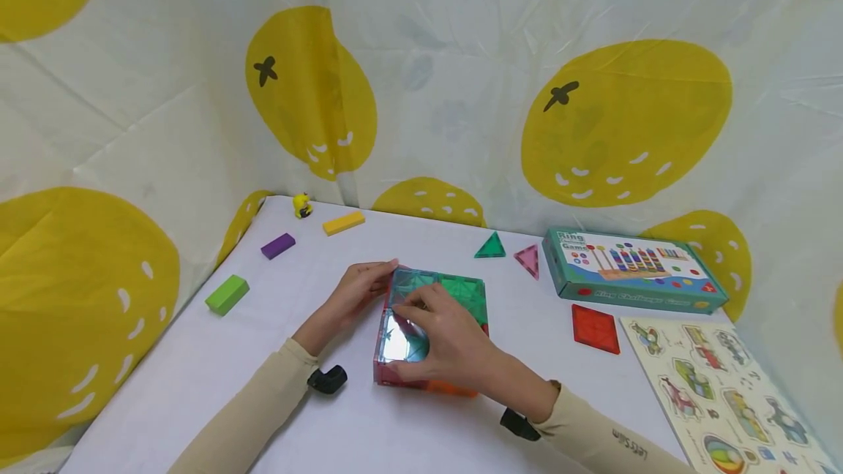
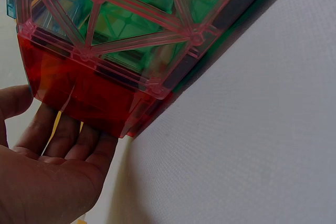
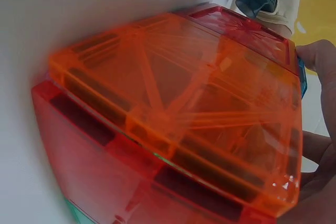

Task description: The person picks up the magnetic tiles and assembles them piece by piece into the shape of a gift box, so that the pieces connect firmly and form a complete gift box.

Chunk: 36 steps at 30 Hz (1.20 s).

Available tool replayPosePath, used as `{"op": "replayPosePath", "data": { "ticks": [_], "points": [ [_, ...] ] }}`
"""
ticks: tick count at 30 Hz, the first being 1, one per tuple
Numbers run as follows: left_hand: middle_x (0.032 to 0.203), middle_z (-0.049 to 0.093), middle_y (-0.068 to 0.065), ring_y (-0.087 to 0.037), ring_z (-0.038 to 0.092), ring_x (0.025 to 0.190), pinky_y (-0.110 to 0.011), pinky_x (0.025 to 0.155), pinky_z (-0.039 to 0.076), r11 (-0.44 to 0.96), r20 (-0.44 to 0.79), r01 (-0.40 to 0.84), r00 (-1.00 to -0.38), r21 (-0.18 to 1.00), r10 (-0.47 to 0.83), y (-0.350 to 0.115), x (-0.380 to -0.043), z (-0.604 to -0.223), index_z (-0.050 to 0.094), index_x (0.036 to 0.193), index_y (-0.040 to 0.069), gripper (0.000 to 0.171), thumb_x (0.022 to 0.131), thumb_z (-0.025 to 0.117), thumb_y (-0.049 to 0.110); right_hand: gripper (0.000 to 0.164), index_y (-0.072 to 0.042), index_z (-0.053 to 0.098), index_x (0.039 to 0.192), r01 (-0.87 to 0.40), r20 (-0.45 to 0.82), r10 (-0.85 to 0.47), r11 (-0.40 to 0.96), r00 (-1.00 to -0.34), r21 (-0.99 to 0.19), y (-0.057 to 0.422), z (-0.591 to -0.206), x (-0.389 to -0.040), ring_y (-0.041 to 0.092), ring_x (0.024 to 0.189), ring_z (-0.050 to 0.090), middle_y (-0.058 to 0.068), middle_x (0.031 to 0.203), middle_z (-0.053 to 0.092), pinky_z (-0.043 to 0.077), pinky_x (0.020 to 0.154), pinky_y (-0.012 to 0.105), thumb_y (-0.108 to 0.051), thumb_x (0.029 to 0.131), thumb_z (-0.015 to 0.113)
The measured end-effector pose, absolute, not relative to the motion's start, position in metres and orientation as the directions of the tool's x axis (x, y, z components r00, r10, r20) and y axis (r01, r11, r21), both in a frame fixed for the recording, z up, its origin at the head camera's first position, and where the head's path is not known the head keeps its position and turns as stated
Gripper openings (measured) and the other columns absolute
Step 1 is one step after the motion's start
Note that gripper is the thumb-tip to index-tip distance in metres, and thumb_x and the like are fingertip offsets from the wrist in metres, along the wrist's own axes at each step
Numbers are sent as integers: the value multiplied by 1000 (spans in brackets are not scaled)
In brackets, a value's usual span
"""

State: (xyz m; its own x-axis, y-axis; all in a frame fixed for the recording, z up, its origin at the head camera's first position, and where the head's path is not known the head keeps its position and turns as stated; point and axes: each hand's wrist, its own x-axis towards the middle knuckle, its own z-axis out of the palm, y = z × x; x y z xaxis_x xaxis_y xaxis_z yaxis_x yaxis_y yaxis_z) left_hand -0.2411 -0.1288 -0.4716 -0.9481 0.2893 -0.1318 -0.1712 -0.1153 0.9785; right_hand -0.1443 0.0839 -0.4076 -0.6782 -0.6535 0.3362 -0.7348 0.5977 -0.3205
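A low box of see-through magnetic tiles stands at the middle of the table, with a green tile (image 1: 464,292) at its back right corner. Along its left side, my left hand (image 1: 358,287) rests extended fingers near the back corner; in the left wrist view they touch a red tile (image 2: 89,87) below a pink one (image 2: 131,30). My right hand (image 1: 454,339) reaches over the top and pinches a shiny blue tile (image 1: 396,346) at the front left, thumb at its front edge. The right wrist view shows an orange tile (image 3: 210,93) on the front wall.
Right of the box lie a red square tile (image 1: 596,328), a green triangle tile (image 1: 491,246) and a pink one (image 1: 528,261). Beyond are a game box (image 1: 635,269) and a picture puzzle board (image 1: 718,386). Green (image 1: 227,295), purple (image 1: 278,246) and yellow (image 1: 344,223) blocks sit left, near a yellow figurine (image 1: 302,205).
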Motion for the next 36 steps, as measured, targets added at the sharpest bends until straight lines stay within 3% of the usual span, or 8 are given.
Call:
{"op": "replayPosePath", "data": {
  "ticks": [6,14,25,29,36],
  "points": [
    [121,75,-11,-21,71,108,-41,107,50,-119,-129,-169,-948,978,290,-129,-241,-471,74,125,-6,45,107,65,35,68,-10,75,132,-712,324,-635,609,-701,-349,84,-408,-143,16,124,52,0,129,60,54,103,41,-52,80,90],
    [119,75,-10,-17,71,104,-41,105,50,-119,-142,-182,-948,976,284,-127,-241,-468,74,124,-7,44,107,66,33,64,-10,74,133,-725,365,-628,570,-688,-387,87,-415,-142,14,121,48,-1,127,56,54,99,31,-49,85,88],
    [123,74,-11,-19,71,107,-41,106,50,-113,-144,-183,-947,977,288,-127,-241,-469,75,124,-5,43,107,65,33,60,-11,73,135,-746,394,-634,551,-665,-373,95,-415,-140,13,121,50,-2,129,57,54,99,32,-47,88,86],
    [121,75,-11,-21,71,105,-38,104,51,-128,-141,-183,-947,975,287,-126,-241,-469,75,124,-5,42,107,66,33,58,-11,72,136,-738,423,-604,555,-675,-385,112,-408,-140,14,124,52,-1,133,59,55,100,35,-41,89,87],
    [122,74,-11,-21,69,106,-38,104,51,-112,-158,-195,-948,974,276,-127,-240,-469,74,127,-3,45,106,67,35,55,-9,71,137,-644,473,-459,665,-752,-379,176,-400,-147,18,126,53,2,135,59,60,92,41,-25,88,89]
  ]
}}
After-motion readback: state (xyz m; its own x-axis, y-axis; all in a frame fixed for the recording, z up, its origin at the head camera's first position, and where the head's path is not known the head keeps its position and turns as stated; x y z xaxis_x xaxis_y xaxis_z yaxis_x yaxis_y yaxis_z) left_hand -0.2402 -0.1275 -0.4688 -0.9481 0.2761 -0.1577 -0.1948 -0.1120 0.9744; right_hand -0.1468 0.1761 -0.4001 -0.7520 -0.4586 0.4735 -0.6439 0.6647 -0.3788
